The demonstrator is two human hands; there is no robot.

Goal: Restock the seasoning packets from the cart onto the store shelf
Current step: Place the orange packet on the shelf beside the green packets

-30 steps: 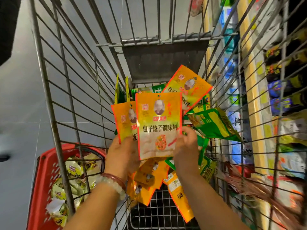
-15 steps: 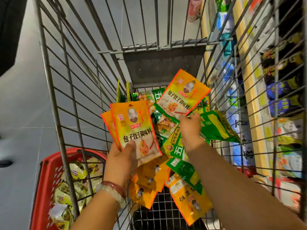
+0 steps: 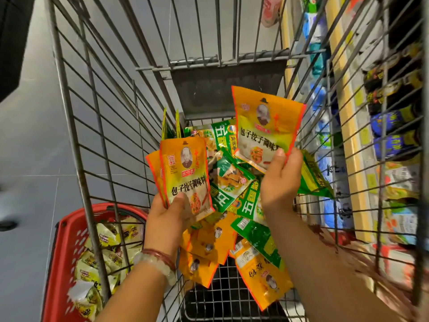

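Note:
Inside the wire cart (image 3: 97, 126), my left hand (image 3: 170, 217) grips a small stack of orange seasoning packets (image 3: 185, 170) by their lower edge, thumb on the front one. To the right and a little higher, my right hand (image 3: 278, 184) pinches a single orange seasoning packet (image 3: 264, 129) at its bottom corner, held upright. Beneath both hands lies a heap of green packets (image 3: 232, 182) and more orange packets (image 3: 209, 247) on the cart floor. The store shelf (image 3: 392, 140) shows through the cart's right wall.
A red basket (image 3: 62, 252) with yellow-white packets sits on the grey floor left of the cart. The cart's grey flap (image 3: 227, 89) stands at the far end. The shelf on the right carries dark bottles and mixed bags.
My right hand has lifted one orange packet up off the heap and turned it upright. My left hand's stack has stayed almost in place, shifting slightly lower.

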